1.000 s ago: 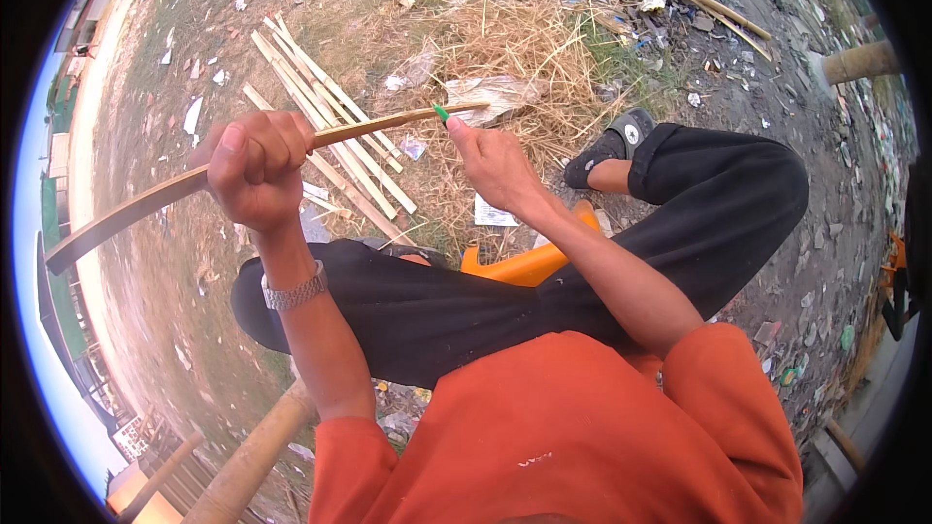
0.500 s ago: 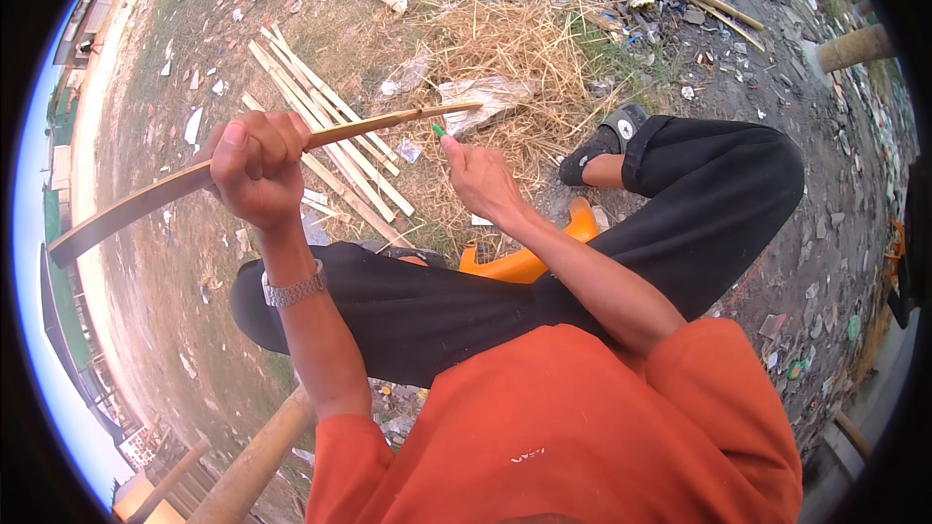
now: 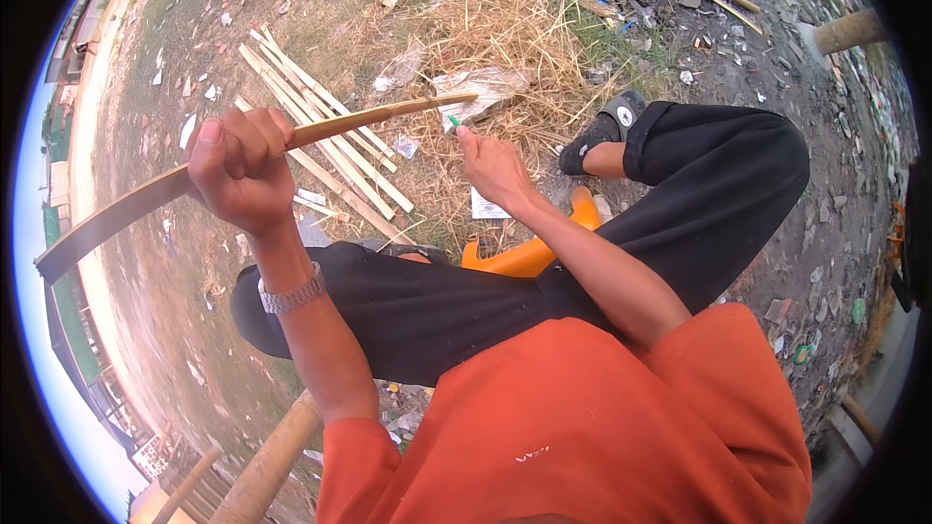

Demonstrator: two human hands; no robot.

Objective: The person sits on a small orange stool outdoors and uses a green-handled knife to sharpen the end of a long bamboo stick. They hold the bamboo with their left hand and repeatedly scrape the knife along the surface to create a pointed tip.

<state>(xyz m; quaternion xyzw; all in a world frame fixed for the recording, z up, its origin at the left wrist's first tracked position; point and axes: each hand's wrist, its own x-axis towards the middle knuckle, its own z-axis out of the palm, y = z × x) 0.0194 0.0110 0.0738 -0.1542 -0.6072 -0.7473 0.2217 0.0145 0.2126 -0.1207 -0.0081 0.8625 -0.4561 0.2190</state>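
My left hand (image 3: 243, 170) is closed round a long, slightly bent bamboo strip (image 3: 364, 120), raised above the ground in front of my left knee. Its wide end reaches far left, and the thin end points right. Just below that thin end, my right hand (image 3: 497, 170) is pinched on a small green-tipped object (image 3: 453, 121). Most of that object is hidden in the fingers, so its kind cannot be made out. Whether it touches the strip is also unclear.
Several pale split strips (image 3: 325, 126) lie on the ground ahead. Beyond them is a heap of dry straw (image 3: 495, 34) with plastic scraps. An orange plastic seat (image 3: 519, 257) shows between my legs. Bamboo poles (image 3: 272, 456) stand at lower left and right.
The left hand has shifted a little left with the bamboo strip. My right hand has slid slightly right, along toward the strip's thin end, still pinching the green-tipped object.
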